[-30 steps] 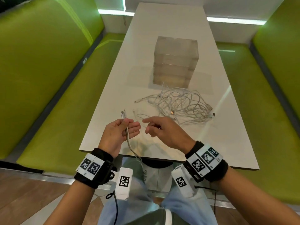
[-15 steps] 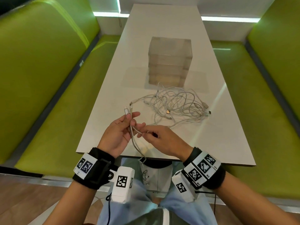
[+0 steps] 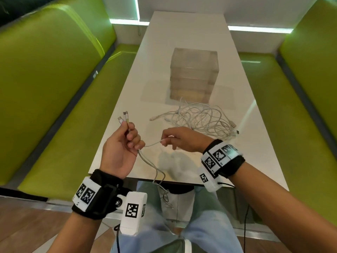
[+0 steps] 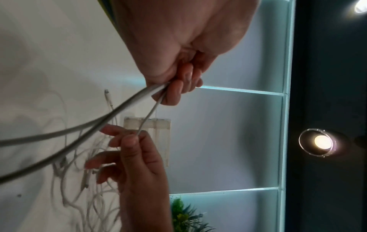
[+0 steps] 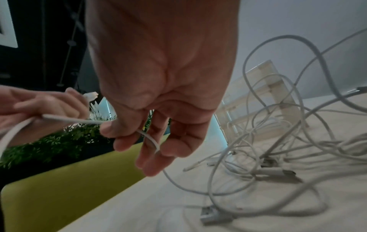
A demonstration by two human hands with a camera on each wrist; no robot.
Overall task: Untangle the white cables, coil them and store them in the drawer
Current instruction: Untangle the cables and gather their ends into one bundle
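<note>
A tangle of white cables [image 3: 202, 119] [image 5: 278, 141] lies on the white table [image 3: 182, 42], in front of a clear drawer unit [image 3: 193, 73] [image 5: 264, 87]. My left hand [image 3: 125, 141] [image 4: 178, 84] is raised at the near table edge and grips white cable ends, their plugs [image 3: 124, 115] sticking up above the fist. Two strands [image 3: 155, 172] hang from it toward my lap. My right hand [image 3: 175, 137] [image 5: 139, 135] pinches one thin white cable [image 3: 151, 144] [image 4: 149, 116] that runs taut to the left fist.
Green padded benches [image 3: 54, 88] [image 3: 300, 106] flank the narrow table on both sides. A lit wall strip [image 3: 255, 30] runs behind the far end. My knees [image 3: 182, 225] are under the near edge.
The left hand rose and tilted, lifting the plugs higher. The right hand slid right along the thin cable, away from the left hand, drawing the strand taut between them.
</note>
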